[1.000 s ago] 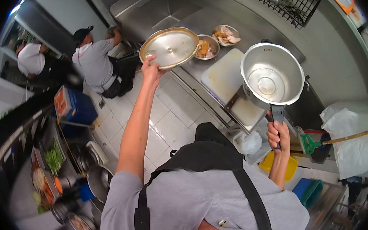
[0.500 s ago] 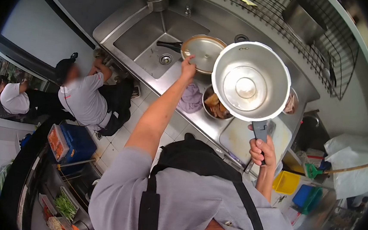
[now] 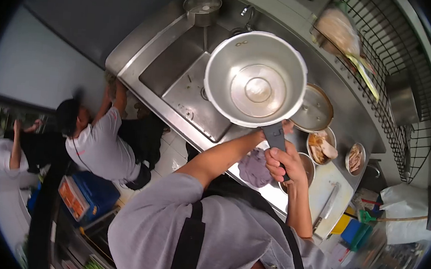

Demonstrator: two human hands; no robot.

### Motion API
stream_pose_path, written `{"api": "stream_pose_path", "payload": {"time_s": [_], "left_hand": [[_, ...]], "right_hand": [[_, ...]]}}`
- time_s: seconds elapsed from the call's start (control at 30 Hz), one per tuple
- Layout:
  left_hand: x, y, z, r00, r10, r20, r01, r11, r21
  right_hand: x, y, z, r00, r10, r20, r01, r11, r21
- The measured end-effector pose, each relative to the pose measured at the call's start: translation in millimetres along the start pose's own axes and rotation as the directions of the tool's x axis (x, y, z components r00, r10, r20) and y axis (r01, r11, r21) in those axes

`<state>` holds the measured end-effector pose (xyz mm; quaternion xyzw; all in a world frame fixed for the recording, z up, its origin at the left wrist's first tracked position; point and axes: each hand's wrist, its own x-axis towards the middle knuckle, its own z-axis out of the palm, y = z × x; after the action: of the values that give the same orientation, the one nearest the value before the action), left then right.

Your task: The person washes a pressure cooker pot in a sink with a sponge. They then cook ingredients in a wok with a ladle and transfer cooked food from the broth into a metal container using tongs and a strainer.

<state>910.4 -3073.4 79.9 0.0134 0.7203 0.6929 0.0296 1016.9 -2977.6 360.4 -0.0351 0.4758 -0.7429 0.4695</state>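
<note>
My right hand (image 3: pixel 285 161) is wrapped round the black handle of a large silver pot (image 3: pixel 260 49). The pot is tilted with its mouth towards me, showing a bare metal inside, in front of the sink's right part. My left hand (image 3: pixel 288 126) reaches behind the handle, near a brown-rimmed glass lid (image 3: pixel 316 112); most of its fingers are hidden, and whether it touches the lid or the pot cannot be seen. Below the handle lie a purple cloth (image 3: pixel 254 169) and a metal bowl (image 3: pixel 308 167) half covered by my right hand. Beside the lid sits a bowl of cooked meat (image 3: pixel 322 147).
The steel sink (image 3: pixel 179 76) has a tap (image 3: pixel 248 13) and a metal pan (image 3: pixel 202 7) at its back. A knife (image 3: pixel 329 201) lies on a white cutting board (image 3: pixel 340 187), near a bowl of strips (image 3: pixel 355 159). A wire rack (image 3: pixel 383 61) overhangs. A co-worker (image 3: pixel 103 141) crouches at left.
The pot has moved left towards the sink in my right hand. My left hand has gone from pointing over the lid to behind the pot's handle. The lid now shows right of the pot.
</note>
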Motion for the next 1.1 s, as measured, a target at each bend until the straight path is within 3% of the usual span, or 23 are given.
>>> {"api": "stream_pose_path", "payload": {"time_s": [0.07, 0.13, 0.17, 0.2, 0.27, 0.33, 0.37, 0.43, 0.5, 0.53, 0.6, 0.63, 0.67, 0.7, 0.73, 0.77, 0.8, 0.83, 0.9, 1.0, 1.1], "left_hand": [[-26.0, 14.9, -36.8, 0.964, 0.071, 0.255, -0.046, 0.994, -0.101], [-66.4, 36.7, -99.1, 0.843, 0.18, 0.506, 0.001, 0.941, -0.337], [-87.4, 52.5, -138.9, 0.786, 0.202, 0.585, 0.098, 0.893, -0.439], [-115.3, 110.4, -185.2, 0.726, -0.114, 0.679, 0.5, 0.765, -0.407], [-145.7, 67.5, -243.5, 0.771, -0.213, 0.6, 0.621, 0.462, -0.633], [-144.6, 108.9, -283.8, 0.863, -0.222, 0.454, 0.496, 0.2, -0.845], [-142.5, 123.1, -296.9, 0.892, -0.25, 0.376, 0.402, 0.06, -0.914], [-115.2, 81.7, -318.2, 0.854, -0.068, 0.516, 0.521, 0.123, -0.845], [-101.4, 94.6, -324.0, 0.846, -0.369, 0.385, 0.502, 0.309, -0.808], [-94.7, 100.9, -326.8, 0.808, -0.505, 0.304, 0.526, 0.386, -0.758], [-91.0, 74.7, -320.1, 0.832, -0.525, 0.182, 0.371, 0.28, -0.885], [-88.1, 77.7, -326.4, 0.794, -0.589, 0.154, 0.369, 0.265, -0.891], [-90.9, 65.2, -333.6, 0.804, -0.565, 0.184, 0.411, 0.305, -0.859], [-95.3, 44.3, -342.1, 0.812, -0.544, 0.212, 0.447, 0.345, -0.826], [-92.6, 33.0, -346.8, 0.821, -0.524, 0.227, 0.469, 0.392, -0.792], [-92.4, 50.7, -347.4, 0.825, -0.543, 0.157, 0.455, 0.473, -0.755], [-89.9, 53.8, -349.8, 0.818, -0.549, 0.171, 0.475, 0.478, -0.739], [-87.7, 54.1, -353.7, 0.81, -0.557, 0.183, 0.494, 0.481, -0.724], [-80.9, 62.8, -358.6, 0.802, -0.574, 0.165, 0.501, 0.497, -0.709], [-66.2, 61.7, -362.2, 0.82, -0.546, 0.171, 0.487, 0.509, -0.71], [-48.0, 59.2, -363.9, 0.83, -0.522, 0.198, 0.476, 0.475, -0.74]], "right_hand": [[48.8, -3.1, 23.8, 1.0, 0.016, 0.015, -0.016, 1.0, -0.011], [89.9, -1.1, 41.4, 0.996, 0.074, -0.041, -0.075, 0.997, -0.014], [112.8, 2.9, 47.7, 0.994, 0.093, -0.058, -0.093, 0.996, 0.002], [135.8, 7.1, 52.8, 0.992, 0.104, -0.072, -0.102, 0.995, 0.02], [177.5, 16.2, 62.9, 0.992, 0.092, -0.091, -0.094, 0.995, -0.016], [212.1, 26.5, 72.0, 0.982, 0.129, -0.139, -0.141, 0.987, -0.082], [229.5, 40.1, 70.3, 0.981, 0.146, -0.132, -0.151, 0.988, -0.028], [264.1, 77.8, 63.4, 0.981, 0.125, -0.147, -0.146, 0.979, -0.14], [282.3, 94.3, 83.1, 0.977, 0.049, -0.21, -0.098, 0.969, -0.228], [283.2, 87.8, 89.1, 0.975, 0.098, -0.2, -0.154, 0.945, -0.287], [285.9, 70.3, 89.7, 0.961, 0.207, -0.182, -0.265, 0.873, -0.41], [287.5, 62.2, 77.7, 0.947, 0.301, -0.115, -0.311, 0.762, -0.568], [295.8, 51.3, 48.6, 0.909, 0.407, 0.088, -0.252, 0.706, -0.662], [303.6, 29.4, 12.9, 0.875, 0.445, 0.191, -0.199, 0.69, -0.696], [339.6, -23.3, -29.1, 0.977, 0.211, -0.04, -0.203, 0.845, -0.495], [370.3, -45.4, -55.0, 0.976, -0.122, -0.181, -0.077, 0.584, -0.808], [405.0, -62.5, -87.4, 0.883, -0.348, -0.316, -0.193, 0.345, -0.918], [446.0, -65.0, -127.0, 0.687, -0.662, -0.298, -0.235, 0.186, -0.954], [487.5, -86.7, -138.6, 0.59, -0.795, -0.141, -0.29, -0.046, -0.956], [512.9, -95.2, -132.5, 0.679, -0.711, -0.184, -0.325, -0.066, -0.943], [511.1, -90.9, -114.8, 0.781, -0.589, -0.208, -0.378, -0.181, -0.908]]}}
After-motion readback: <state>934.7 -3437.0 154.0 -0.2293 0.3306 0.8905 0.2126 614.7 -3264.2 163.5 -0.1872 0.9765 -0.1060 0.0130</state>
